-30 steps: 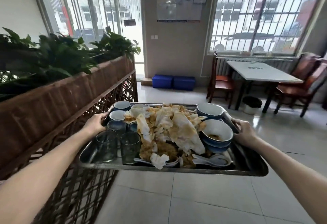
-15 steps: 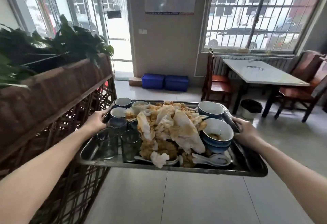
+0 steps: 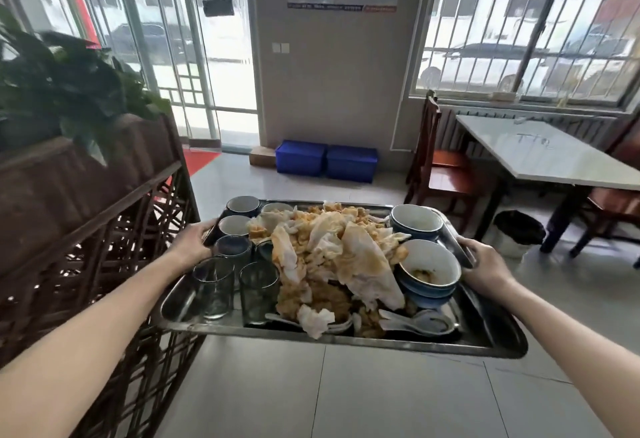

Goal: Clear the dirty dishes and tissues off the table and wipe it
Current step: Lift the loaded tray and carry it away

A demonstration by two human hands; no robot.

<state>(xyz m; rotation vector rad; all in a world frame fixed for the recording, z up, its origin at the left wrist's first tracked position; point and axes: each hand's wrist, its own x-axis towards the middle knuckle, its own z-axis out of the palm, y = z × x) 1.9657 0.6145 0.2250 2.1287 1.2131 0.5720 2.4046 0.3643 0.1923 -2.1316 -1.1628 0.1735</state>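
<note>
A steel tray (image 3: 178, 304) was held level above the tiled floor, the left hand (image 3: 188, 247) curled round its left rim and the right hand (image 3: 485, 266) gripping its right rim, fingers wrapped under the edge. A heap of crumpled tissues (image 3: 346, 257), white and stained orange, filled the tray's middle and spilled toward the near edge. On the left side stood two clear drinking glasses (image 3: 213, 287) side by side at the near end, both looking empty, with a third glass (image 3: 232, 247) behind them. Beyond these sat small dark cups (image 3: 242, 205) with pale insides; whether anything lay in them could not be told. On the right a stack of blue-rimmed bowls (image 3: 429, 269) tilted toward the camera, the top one holding a few food scraps, and a further bowl (image 3: 415, 221) stood behind it. White ceramic spoons (image 3: 419, 321) lay in the near right corner, just beside the stack. Off to the right stood a white table (image 3: 540, 157) with wooden chairs (image 3: 440, 167), and a bin (image 3: 517, 233) with a black liner sat on the floor beside it. Two blue crates (image 3: 325, 160) rested against the far wall, and a wooden lattice planter (image 3: 86, 202) with leafy plants stood at the left.
</note>
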